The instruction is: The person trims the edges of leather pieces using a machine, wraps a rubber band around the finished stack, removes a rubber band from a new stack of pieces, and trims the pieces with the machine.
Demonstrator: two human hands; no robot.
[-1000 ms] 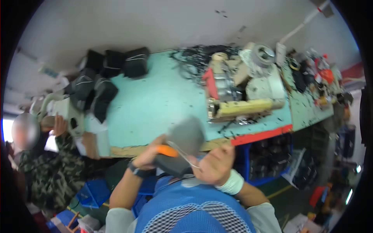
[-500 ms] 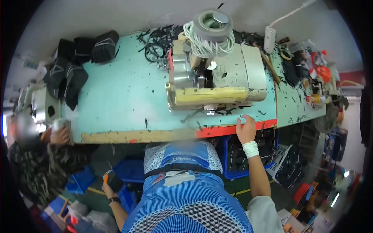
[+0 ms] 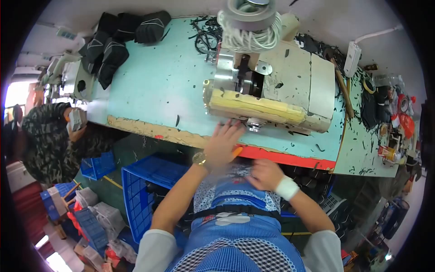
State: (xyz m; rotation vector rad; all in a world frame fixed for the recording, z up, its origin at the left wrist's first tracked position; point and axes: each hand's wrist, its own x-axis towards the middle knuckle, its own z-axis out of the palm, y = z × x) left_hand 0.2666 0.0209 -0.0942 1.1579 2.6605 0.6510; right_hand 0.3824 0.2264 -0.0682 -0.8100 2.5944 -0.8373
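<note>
Two bare hands I watch from far away, near the centre of my view. The left hand [image 3: 220,147] lies palm down over the front edge of the table [image 3: 158,90], its fingers extended and spread; at its thumb side an orange piece [image 3: 237,152], smooth and narrow, peeps out, and I cannot tell if it is grasped. The right hand [image 3: 267,176], toward four o'clock, has its fingers bent inward near the edge; whether they pinch something, I cannot tell. The left wrist carries a watch [image 3: 199,157], the right one a white band [image 3: 287,187].

At one o'clock stands the machine [image 3: 294,75], a cream body with rounded corners, just beyond the left fingertips. Wrinkled yellow tape [image 3: 253,105] covers its front. Above it I see a grey ring-shaped roll [image 3: 251,21] and loops of white cord [image 3: 251,41].

The table is smooth and pale green, sprinkled with black scraps [image 3: 177,120]; torn brown tape [image 3: 158,133] and a red strip [image 3: 290,158] line its edge. Black pouches [image 3: 152,28] are piled toward eleven o'clock. At three o'clock, a yellow and red packet [image 3: 390,153] has markings too small to read.
</note>
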